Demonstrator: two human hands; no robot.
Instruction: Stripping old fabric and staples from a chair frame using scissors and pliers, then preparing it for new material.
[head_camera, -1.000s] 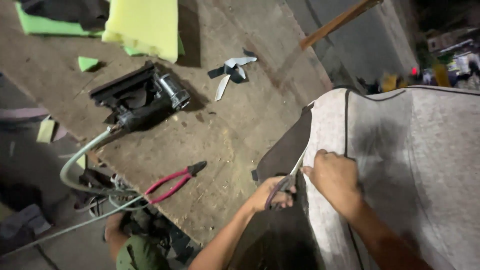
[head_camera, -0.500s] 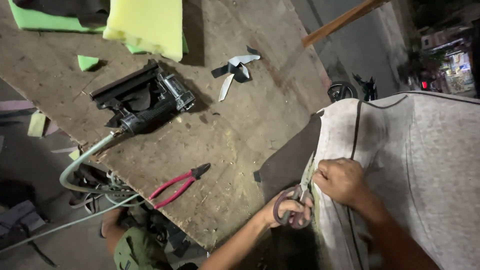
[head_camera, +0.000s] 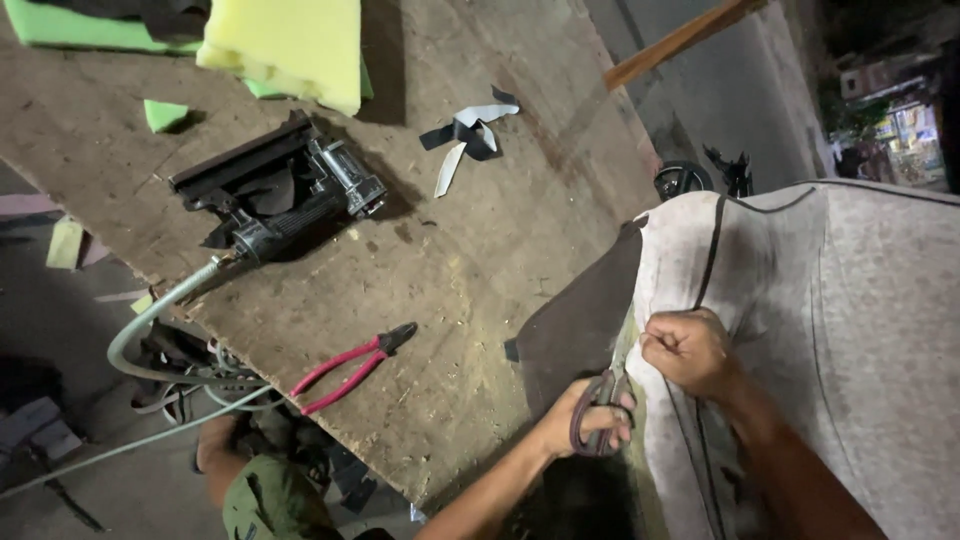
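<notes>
A grey upholstered seat cover (head_camera: 850, 300) with dark piping lies at the right, its dark underside flap (head_camera: 580, 320) hanging over the board's edge. My left hand (head_camera: 585, 420) is closed on dark-handled scissors (head_camera: 600, 400), whose blades point up along the cover's left edge. Just above and to the right, my right hand (head_camera: 690, 350) pinches that same fabric edge. The scissor tips are partly hidden between the fabric and my right hand.
On the worn wooden board (head_camera: 470, 260) lie a black pneumatic stapler (head_camera: 290, 195) with a grey hose (head_camera: 150, 320), red-handled pliers (head_camera: 350, 365) and fabric scraps (head_camera: 465, 135). Yellow foam (head_camera: 290, 45) and green foam (head_camera: 60, 25) sit at the back. My knee (head_camera: 270, 500) shows below.
The scissors in my left hand have moved a little up along the fabric edge. My right hand has shifted its grip higher on that edge, and the view has tilted slightly.
</notes>
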